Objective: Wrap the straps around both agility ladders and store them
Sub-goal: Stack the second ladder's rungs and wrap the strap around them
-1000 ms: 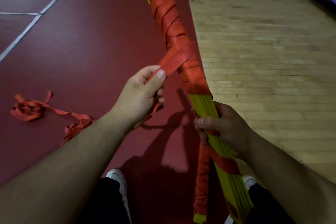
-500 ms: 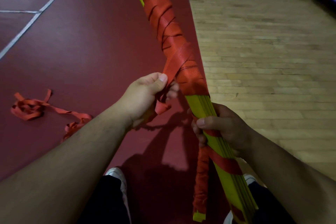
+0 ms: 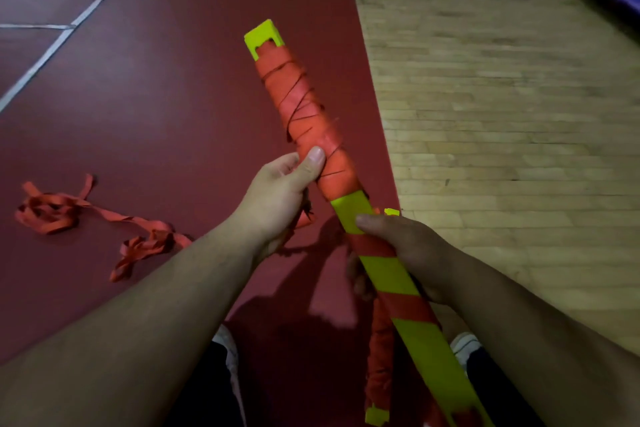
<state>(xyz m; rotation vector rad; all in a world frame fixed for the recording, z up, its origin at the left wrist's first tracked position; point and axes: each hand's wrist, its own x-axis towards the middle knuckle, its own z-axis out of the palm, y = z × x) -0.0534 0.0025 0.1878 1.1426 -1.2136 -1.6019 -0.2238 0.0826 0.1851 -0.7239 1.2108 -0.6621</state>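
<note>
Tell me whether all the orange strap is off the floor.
No: a loose tangle of orange strap lies on the red floor, to the left of the left hand.

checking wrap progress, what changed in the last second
The left hand carried the strap right, from pulled out sideways to pressed against the wrapped ladder. The ladder turned, flat face and top end now showing. The right hand still grips it lower; the floor strap stayed.
</note>
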